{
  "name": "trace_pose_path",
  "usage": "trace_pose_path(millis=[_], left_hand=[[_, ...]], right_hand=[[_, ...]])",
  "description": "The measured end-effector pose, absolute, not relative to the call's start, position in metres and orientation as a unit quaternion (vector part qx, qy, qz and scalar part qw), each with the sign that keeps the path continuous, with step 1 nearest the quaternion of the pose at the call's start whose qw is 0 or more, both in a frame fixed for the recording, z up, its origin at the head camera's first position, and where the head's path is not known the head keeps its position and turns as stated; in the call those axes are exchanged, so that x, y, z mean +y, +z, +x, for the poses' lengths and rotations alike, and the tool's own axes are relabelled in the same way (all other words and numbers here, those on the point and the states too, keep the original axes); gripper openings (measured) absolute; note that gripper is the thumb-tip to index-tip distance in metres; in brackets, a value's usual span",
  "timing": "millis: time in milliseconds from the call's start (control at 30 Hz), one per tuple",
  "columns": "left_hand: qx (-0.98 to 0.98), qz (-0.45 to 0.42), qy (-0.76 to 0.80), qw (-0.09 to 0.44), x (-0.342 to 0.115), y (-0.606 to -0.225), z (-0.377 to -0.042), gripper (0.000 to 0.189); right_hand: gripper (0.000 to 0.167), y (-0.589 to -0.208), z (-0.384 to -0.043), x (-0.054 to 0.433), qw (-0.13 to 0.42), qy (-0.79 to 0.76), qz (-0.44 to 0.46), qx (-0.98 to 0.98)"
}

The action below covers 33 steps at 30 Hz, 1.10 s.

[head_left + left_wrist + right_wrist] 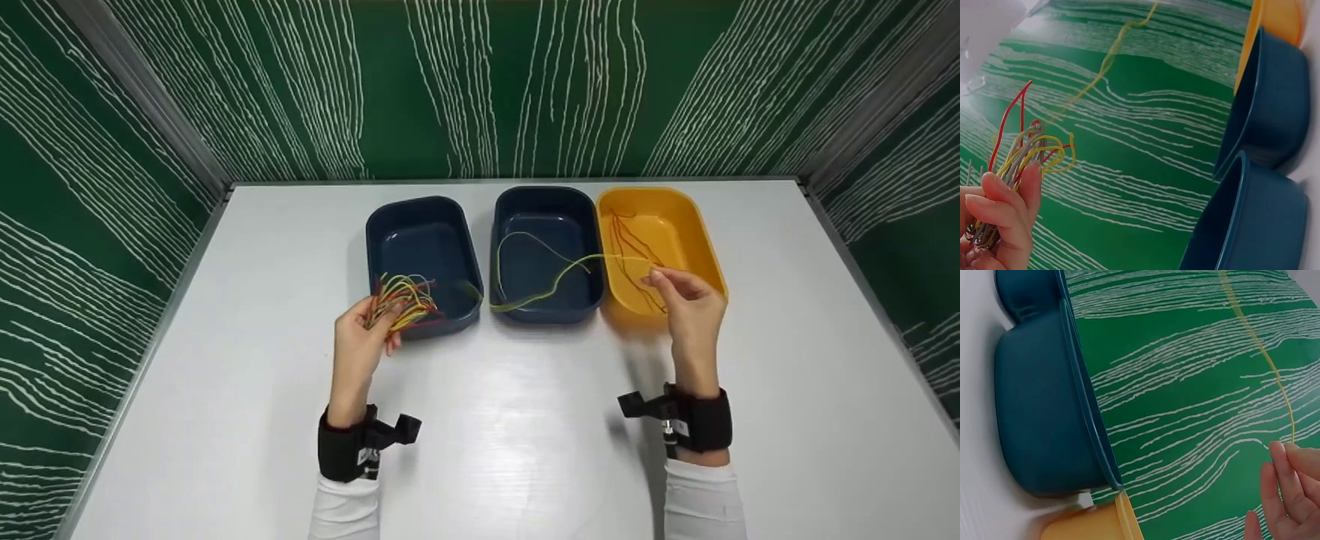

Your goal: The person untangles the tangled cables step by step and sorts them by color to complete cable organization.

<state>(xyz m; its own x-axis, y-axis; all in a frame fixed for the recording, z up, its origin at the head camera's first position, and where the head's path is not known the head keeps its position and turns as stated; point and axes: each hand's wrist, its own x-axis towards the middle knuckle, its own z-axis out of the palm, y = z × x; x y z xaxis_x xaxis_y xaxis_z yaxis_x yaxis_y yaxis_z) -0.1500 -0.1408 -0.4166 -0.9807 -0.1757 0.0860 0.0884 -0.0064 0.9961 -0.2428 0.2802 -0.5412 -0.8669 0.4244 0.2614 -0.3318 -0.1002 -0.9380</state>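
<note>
My left hand (360, 334) grips a bundle of thin wires (409, 300), red, yellow and grey, above the near-left corner of the left blue bin (375, 240). The left wrist view shows loose ends and bent loops sticking out past the fingers (1008, 197). Between thumb and fingertips, my right hand (694, 304) pinches a long yellow wire (1293, 422) over the yellow bin (709, 247). This wire stretches left across the middle blue bin (600, 300), blurred in part. Whether its far end is free of the bundle, I cannot tell.
Several orange-red wires (626, 236) lie in the yellow bin. The three bins stand in a row on the white table (480, 420), toward its back edge. Green panels with white wavy lines (390, 90) rise behind and at both sides.
</note>
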Motion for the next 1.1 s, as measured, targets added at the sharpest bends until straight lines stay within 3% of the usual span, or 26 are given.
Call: trace_pose_path(millis=[133,333,433,1100], left_hand=[[-0.691,0.032,-0.714,0.105,-0.143,-0.417,-0.15,0.015],[-0.694,0.031,-0.712,0.104,-0.144,-0.416,-0.149,0.015],[-0.693,0.032,-0.713,0.101,-0.143,-0.415,-0.149,0.014],[-0.705,0.023,-0.705,0.079,-0.133,-0.391,-0.137,0.01]], right_hand=[[0.023,-0.537,-0.24,0.281,0.253,0.744,-0.03,-0.618],[0.021,-0.443,-0.189,0.229,0.247,0.738,-0.056,-0.625],[0.02,-0.418,-0.175,0.216,0.252,0.738,-0.061,-0.624],[0.021,-0.383,-0.167,0.21,0.261,0.772,0.028,-0.579]])
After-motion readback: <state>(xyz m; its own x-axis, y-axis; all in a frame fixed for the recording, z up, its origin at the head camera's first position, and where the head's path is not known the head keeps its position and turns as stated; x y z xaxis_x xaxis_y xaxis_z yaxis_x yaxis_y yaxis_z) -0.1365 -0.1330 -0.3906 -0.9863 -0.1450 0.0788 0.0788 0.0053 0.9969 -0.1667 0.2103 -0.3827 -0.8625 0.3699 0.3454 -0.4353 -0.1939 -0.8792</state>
